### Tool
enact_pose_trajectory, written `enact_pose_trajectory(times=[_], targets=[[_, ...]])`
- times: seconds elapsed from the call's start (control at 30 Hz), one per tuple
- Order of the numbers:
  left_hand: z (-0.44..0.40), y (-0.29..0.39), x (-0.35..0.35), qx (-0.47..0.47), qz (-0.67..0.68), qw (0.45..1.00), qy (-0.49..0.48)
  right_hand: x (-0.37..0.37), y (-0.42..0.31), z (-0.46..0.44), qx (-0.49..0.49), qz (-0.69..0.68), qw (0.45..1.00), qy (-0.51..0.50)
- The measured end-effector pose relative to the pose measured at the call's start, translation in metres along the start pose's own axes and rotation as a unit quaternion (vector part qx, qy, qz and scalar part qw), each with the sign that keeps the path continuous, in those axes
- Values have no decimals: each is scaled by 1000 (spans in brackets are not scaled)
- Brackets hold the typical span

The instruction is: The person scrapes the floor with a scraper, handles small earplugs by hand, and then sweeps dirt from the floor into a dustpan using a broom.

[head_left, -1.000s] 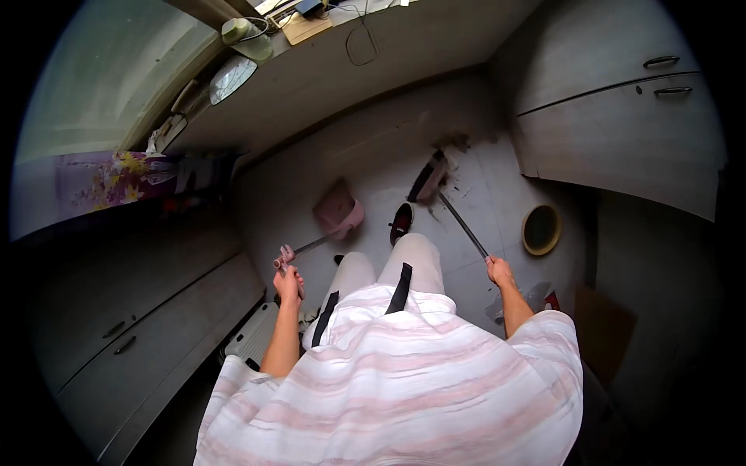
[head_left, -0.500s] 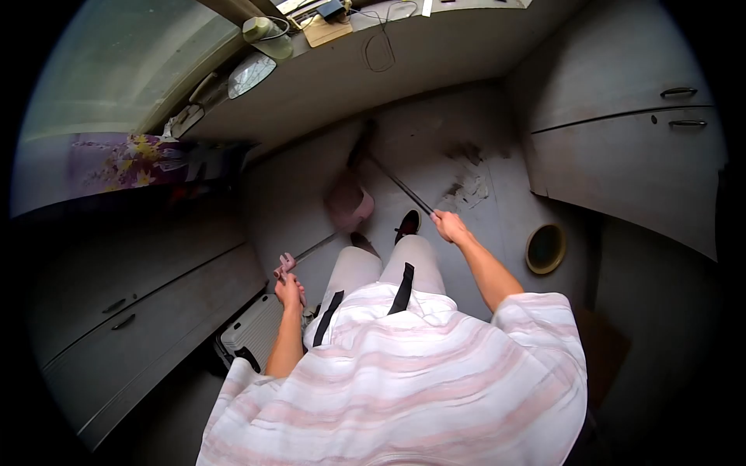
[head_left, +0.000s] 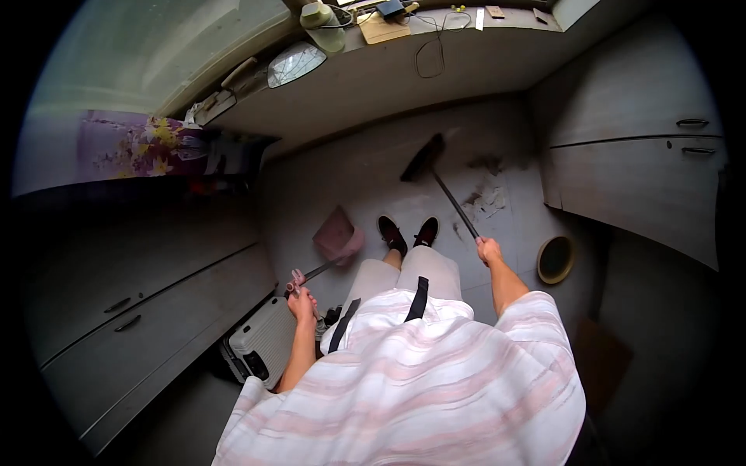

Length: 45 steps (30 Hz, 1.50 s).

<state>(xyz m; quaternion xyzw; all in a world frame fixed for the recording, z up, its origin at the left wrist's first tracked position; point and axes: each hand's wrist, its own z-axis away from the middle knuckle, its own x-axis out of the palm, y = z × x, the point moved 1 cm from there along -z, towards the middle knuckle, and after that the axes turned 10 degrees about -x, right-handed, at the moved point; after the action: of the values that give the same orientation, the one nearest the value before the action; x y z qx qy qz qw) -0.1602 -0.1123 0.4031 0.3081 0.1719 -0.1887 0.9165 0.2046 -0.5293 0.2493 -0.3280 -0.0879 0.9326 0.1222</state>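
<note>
My left hand (head_left: 303, 304) is closed round the handle of a pink dustpan (head_left: 339, 235), whose pan is on the floor left of my feet. In my right hand (head_left: 489, 251) is the grey stick of a broom (head_left: 423, 158). The dark broom head rests on the floor ahead of my shoes, apart from the dustpan. Right of the broom lie pale scraps (head_left: 488, 202) and a patch of dark dirt (head_left: 486, 163).
A round yellow-rimmed bowl (head_left: 555, 260) stands at the right, near a cabinet (head_left: 629, 171). A ribbed suitcase (head_left: 260, 338) is by my left arm. More drawers (head_left: 155, 295) line the left. A sill (head_left: 458, 23) with a mirror (head_left: 296, 64) and cables runs ahead.
The broom swung left towards the dustpan, then back right, away from it. My right hand moved right with the stick. My feet are now side by side, and the view has shifted.
</note>
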Motion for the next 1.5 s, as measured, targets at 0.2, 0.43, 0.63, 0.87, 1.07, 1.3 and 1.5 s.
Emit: enact_pose_trajectory(times=[0.2,0.43,0.63,0.87,1.07,1.3,1.5], targets=[[-45,-3,-1,8,-7,1000,17,-37,-3,83,-158,78,984,32],[-56,4,11,6,-79,996,26,-56,-136,93,-227,54,971,-60],[-50,-10,16,22,-83,995,56,-5,-245,-24,-270,83,953,-113],[5,25,39,6,-76,996,37,-31,-200,-74,-150,142,974,-89],[26,42,80,29,-122,992,-28,-51,-53,-30,17,7,1000,-15],[38,77,146,74,-214,969,-100,-57,92,29,141,-98,985,3],[48,84,205,119,-249,951,-137,-135,16,112,118,-116,986,-25]])
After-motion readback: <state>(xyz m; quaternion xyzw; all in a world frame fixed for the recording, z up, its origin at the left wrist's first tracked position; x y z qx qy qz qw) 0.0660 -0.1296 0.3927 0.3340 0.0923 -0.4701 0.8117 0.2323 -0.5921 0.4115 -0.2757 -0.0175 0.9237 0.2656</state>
